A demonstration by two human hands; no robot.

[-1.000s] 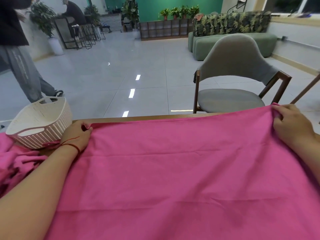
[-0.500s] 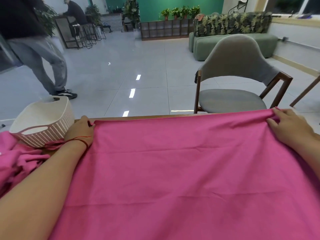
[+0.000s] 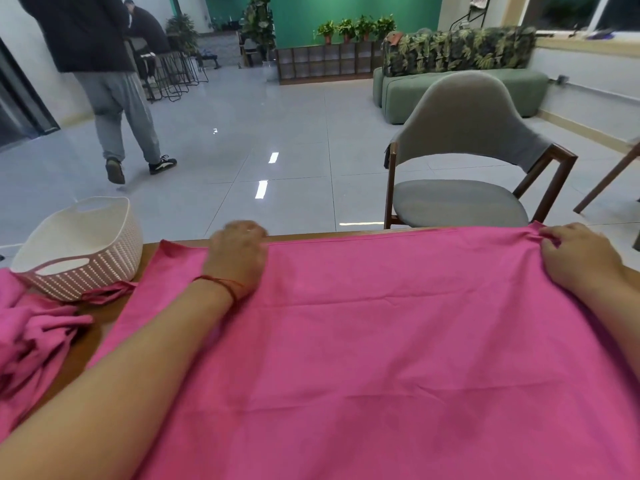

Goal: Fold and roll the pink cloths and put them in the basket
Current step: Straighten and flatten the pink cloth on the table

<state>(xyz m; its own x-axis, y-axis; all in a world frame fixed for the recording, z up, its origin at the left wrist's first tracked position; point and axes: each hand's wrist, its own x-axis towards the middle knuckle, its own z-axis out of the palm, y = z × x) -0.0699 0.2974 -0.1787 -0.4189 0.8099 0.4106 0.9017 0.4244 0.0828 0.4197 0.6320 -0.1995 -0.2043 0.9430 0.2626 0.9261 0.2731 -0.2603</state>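
Pink cloth [image 3: 381,341] lay spread flat across the wooden bench [image 3: 90,341], its far hem running along the bench's far edge. The right hand [image 3: 581,259] was at the cloth's far right corner, fingers curled and pinching the bunched fabric there. The left hand [image 3: 239,258] sat on the far hem, some way in from the left corner, which lay loose and slightly turned up. That hand was blurred, knuckles bent, and I could not tell whether it gripped the cloth or only pressed on it. A red string [image 3: 221,282] circled its wrist. To the left a white basket [image 3: 79,244] stood on the bench, touching a rumpled heap of pink cloths [image 3: 31,337]. Beyond the bench stood a grey chair [image 3: 460,157], and a person [image 3: 104,81] was walking across the tiled floor [image 3: 259,116].
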